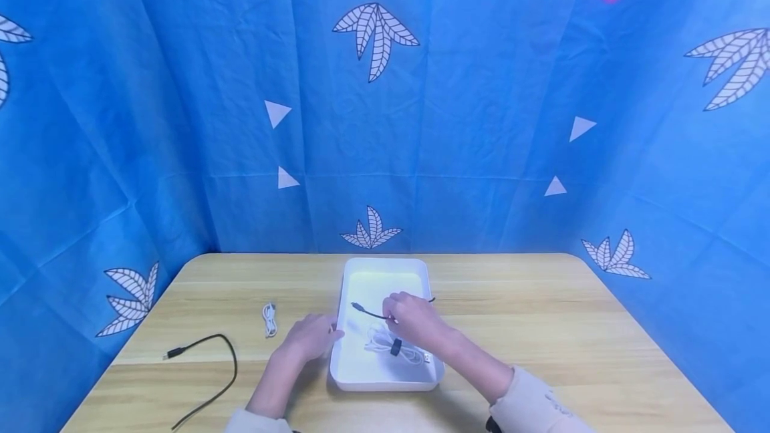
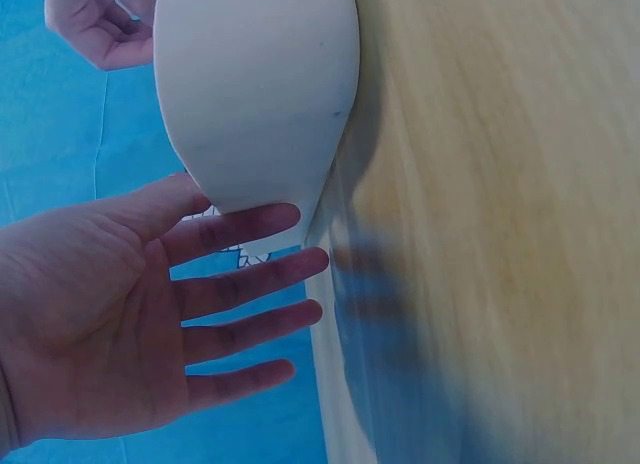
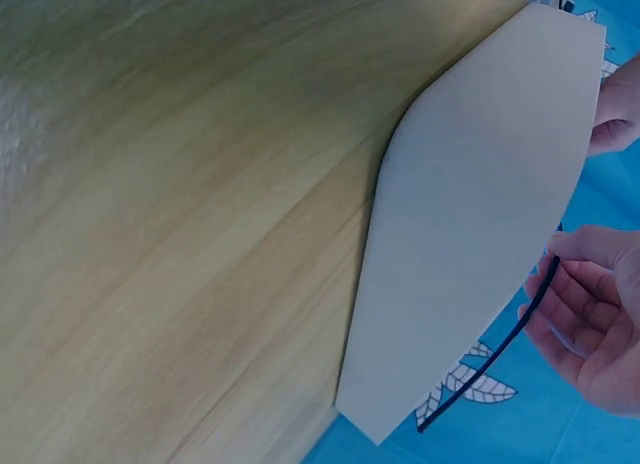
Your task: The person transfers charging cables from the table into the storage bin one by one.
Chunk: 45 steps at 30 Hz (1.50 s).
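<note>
My right hand [image 1: 415, 319] pinches a black cable [image 1: 372, 315] over the white tray [image 1: 385, 386] holding a bundled white cable [image 1: 396, 347]; my left hand [image 1: 309, 337], fingers spread, touches the tray's side.

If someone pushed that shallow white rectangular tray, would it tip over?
The shallow white plastic-looking rectangular tray would probably slide rather than tip, since it sits low and broad on the pale wood-grain table. Its load looks light: a coiled white cable with a black strap. That cable might shift, as nothing visible fastens it down.
</note>
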Each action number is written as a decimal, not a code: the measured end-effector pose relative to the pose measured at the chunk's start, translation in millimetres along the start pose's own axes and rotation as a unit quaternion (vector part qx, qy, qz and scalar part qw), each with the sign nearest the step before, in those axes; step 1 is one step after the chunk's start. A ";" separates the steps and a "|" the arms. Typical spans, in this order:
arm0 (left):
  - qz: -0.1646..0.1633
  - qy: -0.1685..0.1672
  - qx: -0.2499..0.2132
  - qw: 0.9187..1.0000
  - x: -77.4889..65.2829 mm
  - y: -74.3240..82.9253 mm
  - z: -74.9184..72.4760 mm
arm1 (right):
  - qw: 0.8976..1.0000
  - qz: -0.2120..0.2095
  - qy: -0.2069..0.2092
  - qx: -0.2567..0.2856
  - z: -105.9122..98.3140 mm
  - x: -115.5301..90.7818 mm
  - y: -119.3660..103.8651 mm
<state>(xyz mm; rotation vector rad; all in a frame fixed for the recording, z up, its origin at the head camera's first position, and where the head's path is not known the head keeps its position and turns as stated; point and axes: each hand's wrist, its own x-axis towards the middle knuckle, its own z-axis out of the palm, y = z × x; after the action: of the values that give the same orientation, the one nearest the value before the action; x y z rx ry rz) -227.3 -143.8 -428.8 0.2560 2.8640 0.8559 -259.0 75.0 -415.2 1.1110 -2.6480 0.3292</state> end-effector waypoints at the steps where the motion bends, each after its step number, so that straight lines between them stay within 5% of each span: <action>1: -0.002 0.000 0.001 1.000 0.1 -0.1 0.2 | 1.000 0.000 -0.002 0.001 1.2 0.0 0.2; 45: 0.004 -0.002 0.008 1.000 -0.5 1.8 -1.2 | 0.998 -0.006 -0.061 0.010 23.6 1.7 4.3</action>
<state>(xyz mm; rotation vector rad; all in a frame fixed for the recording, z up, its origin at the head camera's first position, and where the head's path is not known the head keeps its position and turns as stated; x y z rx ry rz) -226.8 -143.1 -426.8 0.2705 2.8690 0.8328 -266.7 69.8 -437.4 1.1883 -2.7473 0.2948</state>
